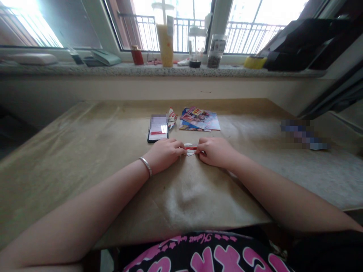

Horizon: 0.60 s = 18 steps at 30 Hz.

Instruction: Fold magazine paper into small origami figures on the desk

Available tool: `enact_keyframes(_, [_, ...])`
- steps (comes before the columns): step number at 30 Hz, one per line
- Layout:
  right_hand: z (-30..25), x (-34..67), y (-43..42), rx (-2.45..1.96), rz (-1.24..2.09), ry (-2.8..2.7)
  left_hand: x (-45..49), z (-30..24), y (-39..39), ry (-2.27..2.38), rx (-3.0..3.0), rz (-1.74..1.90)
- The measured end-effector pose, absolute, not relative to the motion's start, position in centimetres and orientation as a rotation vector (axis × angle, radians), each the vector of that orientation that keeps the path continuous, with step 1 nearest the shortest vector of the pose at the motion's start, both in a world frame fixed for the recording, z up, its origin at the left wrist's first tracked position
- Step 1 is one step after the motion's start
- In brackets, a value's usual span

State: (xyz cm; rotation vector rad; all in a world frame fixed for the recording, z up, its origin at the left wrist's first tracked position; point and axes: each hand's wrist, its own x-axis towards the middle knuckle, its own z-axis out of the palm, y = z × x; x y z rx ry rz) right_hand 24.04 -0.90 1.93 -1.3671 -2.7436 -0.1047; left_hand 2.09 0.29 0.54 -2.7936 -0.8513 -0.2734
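A small piece of folded paper, white with a red strip across its middle, lies on the table between my hands. My left hand pinches its left end, thumb and fingers pressed together. At the right end, the closed fingers of my right hand grip the same paper. My fingertips hide both ends of it. Just beyond my left hand lies a phone with its screen lit, showing a red shape on a pale background.
Behind the paper lies a stack of colourful printed sheets or booklets. A crumpled red-and-white piece sits beside the phone. A blurred flat object rests at the right. Cups and bottles stand on the stone windowsill. A tan cover drapes the table.
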Motion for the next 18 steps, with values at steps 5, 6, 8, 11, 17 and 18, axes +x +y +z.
enact_keyframes(5, [1.8,24.5,-0.6,-1.321,-0.039,-2.708,2.2,0.6,0.2,-0.869,-2.819,-0.285])
enact_keyframes(6, [1.7,24.6,-0.5,-1.308,-0.018,-2.703,2.2,0.7,0.2,-0.874,-2.823,-0.286])
enact_keyframes(8, [1.7,24.8,-0.3,-1.284,0.023,-2.702,2.1,0.8,0.2,-0.88,-2.833,-0.285])
enact_keyframes(11, [1.8,25.1,-0.1,-1.257,0.068,-2.72,2.0,0.8,0.2,-0.897,-2.867,-0.281])
enact_keyframes(17, [2.2,24.9,-0.6,-1.281,-0.011,-2.75,1.8,0.6,0.4,-0.89,-2.887,-0.291])
enact_keyframes(18, [2.2,24.7,-0.7,-1.297,-0.035,-2.742,1.8,0.6,0.4,-0.886,-2.879,-0.295])
